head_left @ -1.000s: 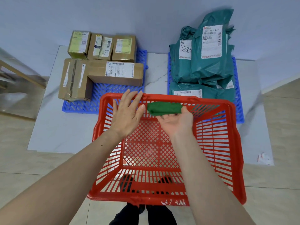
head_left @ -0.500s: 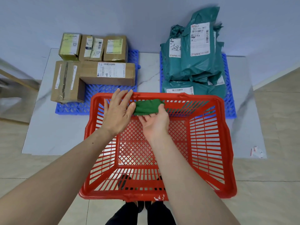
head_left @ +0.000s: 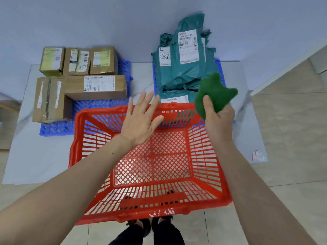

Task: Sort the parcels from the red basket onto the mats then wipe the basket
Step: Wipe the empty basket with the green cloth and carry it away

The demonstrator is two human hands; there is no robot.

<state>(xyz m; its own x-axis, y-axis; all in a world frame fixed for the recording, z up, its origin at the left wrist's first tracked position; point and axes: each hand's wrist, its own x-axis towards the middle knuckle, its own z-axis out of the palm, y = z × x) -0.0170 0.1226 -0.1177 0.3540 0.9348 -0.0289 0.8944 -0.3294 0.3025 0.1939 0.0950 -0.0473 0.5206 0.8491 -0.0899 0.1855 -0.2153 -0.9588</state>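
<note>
The red basket (head_left: 85,138) stands on the floor in front of me with nothing inside it. My right hand (head_left: 218,119) grips a crumpled green cloth (head_left: 215,93) above the basket's far right corner. Over the basket's far rim, my left hand (head_left: 139,119) hovers with fingers spread, holding nothing. Several cardboard boxes (head_left: 95,87) lie on the left blue mat (head_left: 56,129). Teal mailer bags (head_left: 184,68) are piled on the right blue mat (head_left: 220,68).
A pale floor sheet (head_left: 35,156) lies under both mats, against the grey wall. A scrap of white and red paper (head_left: 258,156) lies on its right edge. My shoes (head_left: 150,225) show below the basket's near rim.
My right hand has lifted the green cloth from the basket's far rim up and to the right. My left hand has come off the cloth and stays open over the rim.
</note>
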